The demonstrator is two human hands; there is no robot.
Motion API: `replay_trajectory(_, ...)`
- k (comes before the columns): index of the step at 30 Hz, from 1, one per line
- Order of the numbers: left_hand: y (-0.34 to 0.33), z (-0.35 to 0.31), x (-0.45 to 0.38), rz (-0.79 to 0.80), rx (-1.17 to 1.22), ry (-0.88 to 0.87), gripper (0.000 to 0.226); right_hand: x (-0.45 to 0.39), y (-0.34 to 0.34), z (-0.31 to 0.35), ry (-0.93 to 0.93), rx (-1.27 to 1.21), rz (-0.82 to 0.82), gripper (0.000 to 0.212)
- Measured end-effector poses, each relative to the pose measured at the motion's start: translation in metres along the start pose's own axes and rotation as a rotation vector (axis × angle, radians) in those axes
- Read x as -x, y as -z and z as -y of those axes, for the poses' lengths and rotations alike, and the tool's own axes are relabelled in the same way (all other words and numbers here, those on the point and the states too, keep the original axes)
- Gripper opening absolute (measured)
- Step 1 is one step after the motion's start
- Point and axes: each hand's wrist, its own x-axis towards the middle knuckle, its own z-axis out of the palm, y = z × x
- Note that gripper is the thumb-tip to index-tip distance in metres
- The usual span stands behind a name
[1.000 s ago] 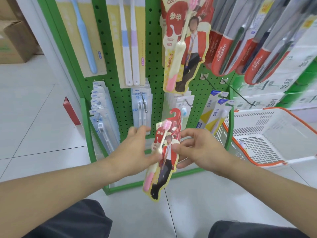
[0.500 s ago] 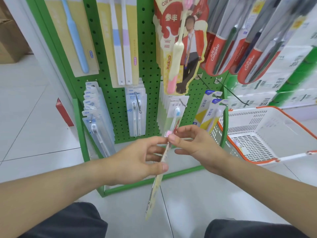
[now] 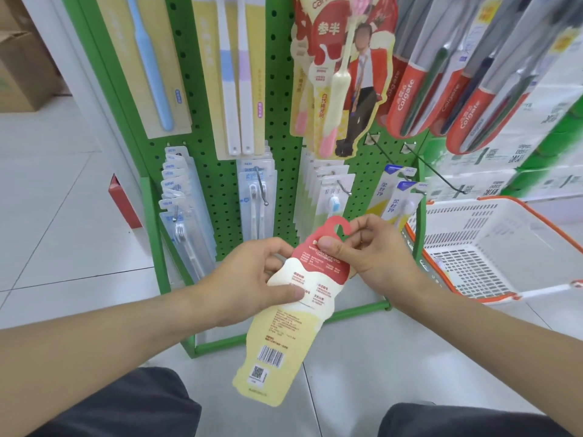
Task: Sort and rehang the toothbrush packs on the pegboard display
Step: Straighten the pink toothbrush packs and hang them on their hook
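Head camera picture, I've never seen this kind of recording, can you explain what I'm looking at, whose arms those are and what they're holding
There is no machine here. The single picture comes from a wide-angle camera worn on a person's head, looking forward and down, so the two bare arms are that person's own.

The left hand and right hand together grip one toothbrush pack, turned so its printed back with a barcode faces the camera. The right hand pinches it just under its red hang hook; the left holds its middle.

Behind stands a green pegboard display hung with other toothbrush packs, including matching red and cream packs higher up. A long bare peg sticks out at the right. Beside the display sits a white basket with an orange rim.
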Motion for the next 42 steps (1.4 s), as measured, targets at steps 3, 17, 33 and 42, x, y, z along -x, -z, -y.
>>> replay_trajectory(3,0.0,0.0,-0.001,-0.042,0.02,-0.02,0.032,0.002,-0.003,0.003,0.032,-0.061,0.015,0.049)
replay_trajectory(17,0.0,-0.001,-0.007,-0.244,0.196,-0.024,0.025,0.007,-0.002,-0.001,0.024,-0.001,0.269,0.03)
replay_trajectory(33,0.0,-0.001,-0.009,-0.435,0.288,-0.059,0.027,0.017,0.003,-0.004,-0.168,0.139,0.811,0.023)
replay_trajectory(42,0.002,0.001,-0.01,-0.434,0.215,-0.037,0.029,0.016,0.003,-0.002,-0.101,0.264,0.896,0.024)
